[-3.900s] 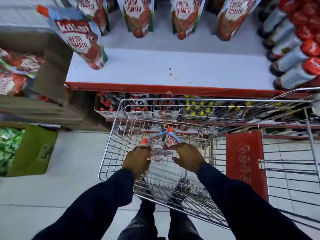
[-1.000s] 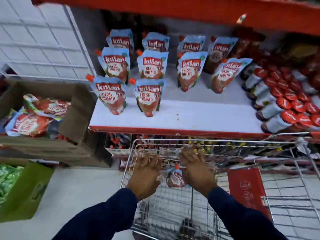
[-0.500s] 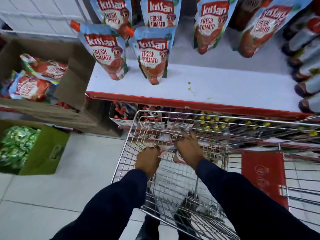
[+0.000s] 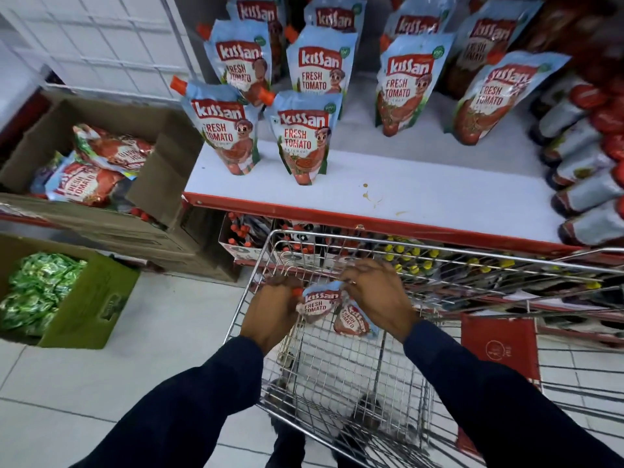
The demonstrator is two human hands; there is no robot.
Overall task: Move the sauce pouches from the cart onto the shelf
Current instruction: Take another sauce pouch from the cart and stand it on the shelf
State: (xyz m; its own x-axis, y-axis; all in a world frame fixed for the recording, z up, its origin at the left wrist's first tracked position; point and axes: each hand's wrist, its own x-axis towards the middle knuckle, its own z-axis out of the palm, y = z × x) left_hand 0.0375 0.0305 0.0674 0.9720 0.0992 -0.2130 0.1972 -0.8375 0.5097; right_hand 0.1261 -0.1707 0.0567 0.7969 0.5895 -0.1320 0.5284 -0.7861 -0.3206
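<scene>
Inside the wire cart point(image 4: 256, 275) both my hands hold sauce pouches. My left hand point(image 4: 270, 312) grips a light-blue Kissan Fresh Tomato pouch point(image 4: 317, 304) at its orange cap end. My right hand point(image 4: 374, 295) pinches the top of a second pouch point(image 4: 351, 320) that hangs just behind and to the right of the first. Both pouches are above the cart's floor. On the white shelf point(image 4: 422, 194) above the cart stand several matching pouches point(image 4: 304, 136) upright in rows.
Red-capped bottles point(image 4: 587, 184) lie stacked at the shelf's right end. A cardboard box point(image 4: 141, 184) with more pouches sits left of the shelf, and a green box point(image 4: 91, 305) of green packets stands on the floor. A red flap point(image 4: 499, 349) hangs on the cart.
Both hands have closed on pouches in the cart and lifted them slightly; the view has tilted up a little toward the shelf.
</scene>
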